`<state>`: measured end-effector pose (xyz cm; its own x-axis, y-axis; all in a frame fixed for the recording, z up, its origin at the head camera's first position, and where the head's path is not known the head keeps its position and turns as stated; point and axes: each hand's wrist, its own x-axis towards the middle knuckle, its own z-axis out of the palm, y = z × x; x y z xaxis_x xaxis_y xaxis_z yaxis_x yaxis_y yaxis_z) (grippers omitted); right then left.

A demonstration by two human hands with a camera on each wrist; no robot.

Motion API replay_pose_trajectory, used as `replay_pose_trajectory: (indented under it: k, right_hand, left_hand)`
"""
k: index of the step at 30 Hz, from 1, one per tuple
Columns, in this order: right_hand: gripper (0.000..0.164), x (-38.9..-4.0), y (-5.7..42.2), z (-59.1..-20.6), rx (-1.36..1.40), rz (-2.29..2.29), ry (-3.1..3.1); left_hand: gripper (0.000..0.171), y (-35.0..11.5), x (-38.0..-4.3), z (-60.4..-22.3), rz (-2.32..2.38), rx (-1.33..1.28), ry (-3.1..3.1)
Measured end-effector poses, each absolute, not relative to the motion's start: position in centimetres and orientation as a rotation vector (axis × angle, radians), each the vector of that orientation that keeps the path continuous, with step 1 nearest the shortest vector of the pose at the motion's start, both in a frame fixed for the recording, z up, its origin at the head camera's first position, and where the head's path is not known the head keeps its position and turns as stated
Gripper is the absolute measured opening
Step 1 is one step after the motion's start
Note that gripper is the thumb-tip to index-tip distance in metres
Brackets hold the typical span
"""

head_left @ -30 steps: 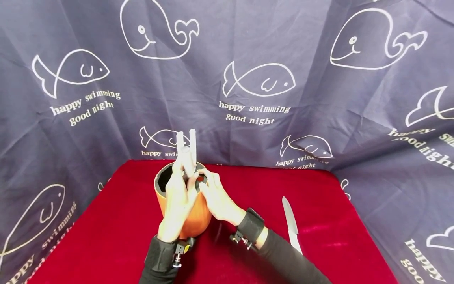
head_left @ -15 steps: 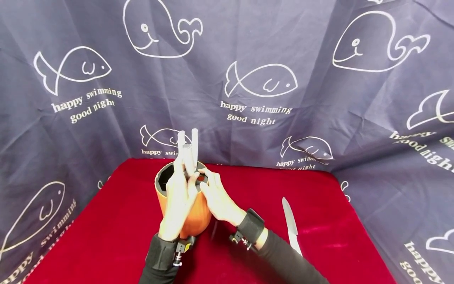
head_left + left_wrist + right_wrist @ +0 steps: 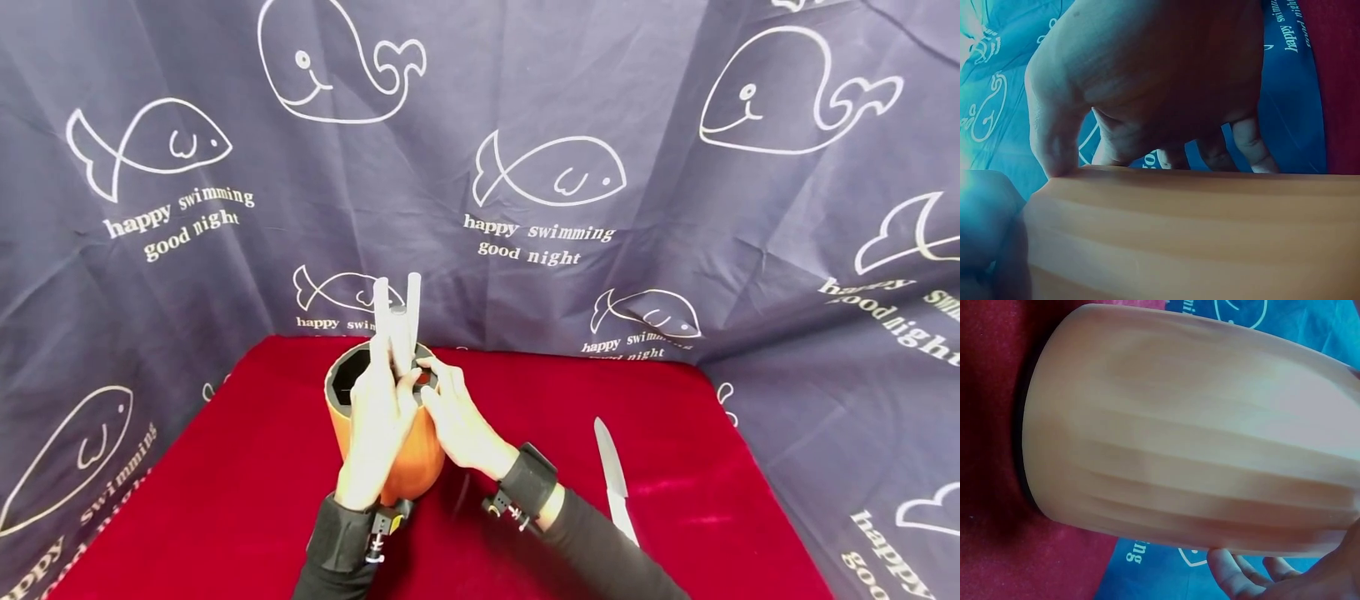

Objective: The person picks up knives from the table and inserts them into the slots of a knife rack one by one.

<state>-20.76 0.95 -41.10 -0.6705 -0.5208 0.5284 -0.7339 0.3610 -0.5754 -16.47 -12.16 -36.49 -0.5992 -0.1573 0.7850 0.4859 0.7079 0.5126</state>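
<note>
In the head view, an orange, wood-like knife block with a dark inner insert stands upright. White knife handles stick up from its top. My left hand lies over the near left rim, its thumb bent at the top beside the handles. The left wrist view shows that thumb at the rim and the fingertips hidden behind it. My right hand grips the right side of the rim near a small red spot. Its fingers touch the block's side in the right wrist view.
A knife with a white handle lies on the red cloth right of the block, its blade pointing away, close to the right sleeve. A blue-grey curtain with fish and whale drawings encloses the table at the back and sides.
The middle and right white handles have shifted slightly to the right in the block. Both hands stay at nearly the same places on the rim.
</note>
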Motion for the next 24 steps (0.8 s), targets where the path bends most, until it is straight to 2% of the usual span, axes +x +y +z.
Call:
replay_pose_trajectory:
  k: [10, 19, 24]
  right_hand:
    - [0.05, -20.62, 0.98, -40.91, 1.056, 1.278, -2.434]
    - [0.048, -20.53, 0.96, -40.9, 1.046, 1.303, -2.436]
    - [0.049, -20.39, 0.92, -40.92, 1.041, 1.348, -2.444]
  left_hand:
    - [0.071, -11.91, -16.67, -36.09, -0.913, -0.141, -2.112]
    - [0.068, -11.8, -16.74, -35.95, -0.928, -0.114, -2.129]
    - [0.061, -11.65, -16.76, -35.89, -0.925, -0.096, -2.106]
